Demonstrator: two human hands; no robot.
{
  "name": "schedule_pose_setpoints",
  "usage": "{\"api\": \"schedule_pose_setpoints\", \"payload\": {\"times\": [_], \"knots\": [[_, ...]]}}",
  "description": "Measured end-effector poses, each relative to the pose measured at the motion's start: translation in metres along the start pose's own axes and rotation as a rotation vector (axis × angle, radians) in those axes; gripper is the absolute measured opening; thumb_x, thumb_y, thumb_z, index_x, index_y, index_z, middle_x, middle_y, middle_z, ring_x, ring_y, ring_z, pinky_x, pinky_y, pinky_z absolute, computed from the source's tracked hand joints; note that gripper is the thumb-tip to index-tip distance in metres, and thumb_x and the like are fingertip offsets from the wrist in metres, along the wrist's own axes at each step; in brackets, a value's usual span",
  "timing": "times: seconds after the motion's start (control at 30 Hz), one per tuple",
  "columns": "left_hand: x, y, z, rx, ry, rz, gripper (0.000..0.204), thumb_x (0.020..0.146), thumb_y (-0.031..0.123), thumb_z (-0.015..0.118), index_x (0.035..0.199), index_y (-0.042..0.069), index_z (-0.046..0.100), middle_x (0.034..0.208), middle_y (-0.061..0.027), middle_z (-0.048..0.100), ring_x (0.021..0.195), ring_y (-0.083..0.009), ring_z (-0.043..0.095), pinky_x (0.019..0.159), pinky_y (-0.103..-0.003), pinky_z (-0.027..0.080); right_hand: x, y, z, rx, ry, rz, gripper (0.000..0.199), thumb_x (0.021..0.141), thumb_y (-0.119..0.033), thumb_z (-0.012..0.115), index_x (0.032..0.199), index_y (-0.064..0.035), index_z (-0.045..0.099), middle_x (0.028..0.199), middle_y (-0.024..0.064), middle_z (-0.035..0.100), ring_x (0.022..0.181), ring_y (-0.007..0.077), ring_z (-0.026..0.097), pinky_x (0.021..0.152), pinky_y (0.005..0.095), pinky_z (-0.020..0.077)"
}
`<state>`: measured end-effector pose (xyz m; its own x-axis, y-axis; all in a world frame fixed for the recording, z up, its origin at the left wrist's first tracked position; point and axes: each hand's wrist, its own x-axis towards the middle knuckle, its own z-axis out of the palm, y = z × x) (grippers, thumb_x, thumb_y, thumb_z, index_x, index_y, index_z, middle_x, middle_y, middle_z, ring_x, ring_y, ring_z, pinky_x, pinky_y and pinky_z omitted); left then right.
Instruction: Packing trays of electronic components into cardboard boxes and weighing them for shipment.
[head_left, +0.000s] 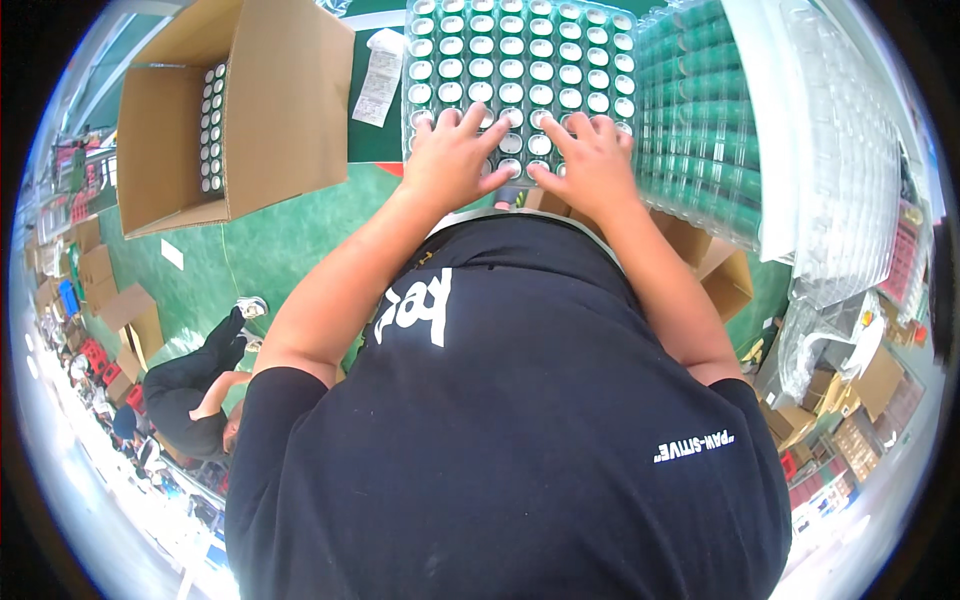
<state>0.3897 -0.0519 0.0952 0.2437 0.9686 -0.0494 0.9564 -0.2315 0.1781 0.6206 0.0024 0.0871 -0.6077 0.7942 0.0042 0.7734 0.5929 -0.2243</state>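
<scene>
A clear plastic tray with rows of small round white-topped pieces lies in front of me on a green table. My left hand rests with spread fingers over the tray's near left rows, fingertips touching the white tops. Over the near right rows lies my right hand, its fingers likewise apart on the pieces. Neither hand grips anything. Some pieces under the palms are hidden. What the pieces are, I cannot make out beyond their white caps.
An open cardboard box with more white-topped pieces stands at the left. A printed paper slip lies between box and tray. Stacked clear trays rise at the right. Another person is at the lower left, and cardboard boxes sit below the table.
</scene>
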Motion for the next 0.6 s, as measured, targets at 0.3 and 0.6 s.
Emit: {"api": "schedule_pose_setpoints", "payload": {"times": [0.3, 0.6], "knots": [[0.004, 0.012, 0.012, 0.068, 0.006, -0.072, 0.067, 0.084, 0.056, 0.074, 0.143, 0.028, 0.059, 0.126, -0.0030, 0.059, 0.108, -0.0296, 0.058, 0.095, -0.059, 0.042, 0.002, -0.012, 0.010, -0.076, 0.104, 0.039, 0.067, 0.080, -0.063, 0.075, 0.135, -0.0256, 0.066, 0.124, 0.0043, 0.060, 0.117, 0.0324, 0.052, 0.098, 0.0576, 0.0386], [0.006, 0.017, 0.011, 0.086, 0.039, -0.104, 0.070, 0.081, 0.055, 0.075, 0.145, 0.031, 0.058, 0.126, -0.0030, 0.057, 0.111, -0.0304, 0.055, 0.096, -0.064, 0.041, -0.001, -0.012, 0.022, -0.049, 0.165, 0.053, 0.070, 0.078, -0.063, 0.075, 0.136, -0.0256, 0.064, 0.128, 0.0053, 0.055, 0.122, 0.0357, 0.048, 0.100, 0.0666, 0.0358]]}}
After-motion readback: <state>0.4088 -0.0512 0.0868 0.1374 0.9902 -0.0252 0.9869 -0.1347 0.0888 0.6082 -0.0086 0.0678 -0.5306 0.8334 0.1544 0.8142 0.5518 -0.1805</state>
